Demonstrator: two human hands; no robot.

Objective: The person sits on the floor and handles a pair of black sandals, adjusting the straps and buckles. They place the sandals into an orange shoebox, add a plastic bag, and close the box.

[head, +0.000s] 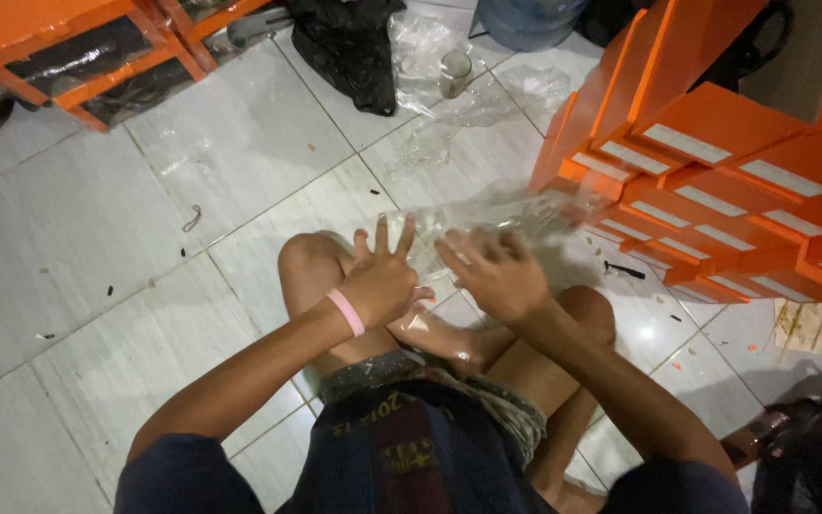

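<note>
I sit cross-legged on a white tiled floor. My left hand [382,276], with a pink band at the wrist, has its fingers spread and rests against a clear plastic bag [497,214] lying over my legs. My right hand [492,271] is blurred with its fingers apart, pressing on the same plastic a little to the right. Whether either hand grips the bag I cannot tell.
Stacked orange boxes [715,181] rise at the right, close to my right knee. More orange boxes [78,48] lie at the top left. A black plastic bag [349,48], crumpled clear plastic [430,57] and a water jug [525,19] sit at the top.
</note>
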